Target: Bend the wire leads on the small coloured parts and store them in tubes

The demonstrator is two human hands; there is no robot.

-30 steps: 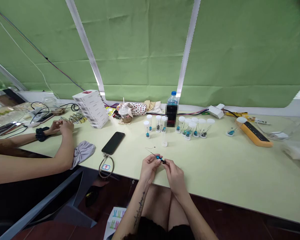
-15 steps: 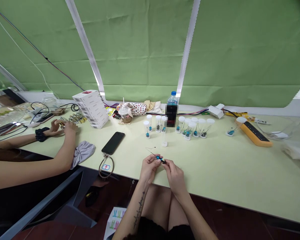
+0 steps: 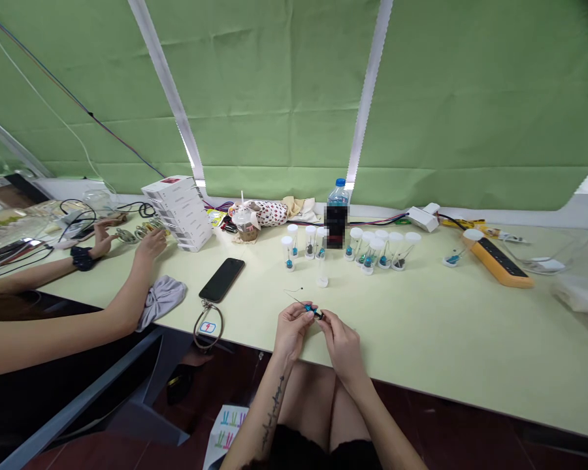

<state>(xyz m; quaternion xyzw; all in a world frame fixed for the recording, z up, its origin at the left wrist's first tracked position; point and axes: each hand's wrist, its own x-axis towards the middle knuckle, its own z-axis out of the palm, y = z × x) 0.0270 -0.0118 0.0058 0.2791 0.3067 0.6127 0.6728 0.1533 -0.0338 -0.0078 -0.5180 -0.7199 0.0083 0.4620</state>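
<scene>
Blue-and-black part (image 3: 312, 312) on a thin wire, held right over the desk edge, pinched between both hands. Left hand (image 3: 291, 329) and right hand (image 3: 340, 339) were together and clamped on it, with the wire poking out up-left. Just ahead of the grip sat a clear tube (image 3: 322, 267) with a white cap, more capped tubes (image 3: 372, 251) beyond it. Off left were a black phone (image 3: 221, 279) and a metal ring (image 3: 207, 333), and well past those, a co-worker's hand (image 3: 149, 247) reached near some metal coils (image 3: 147, 230).

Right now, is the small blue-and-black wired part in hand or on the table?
In hand: the part, pinched between left hand and right hand.
</scene>
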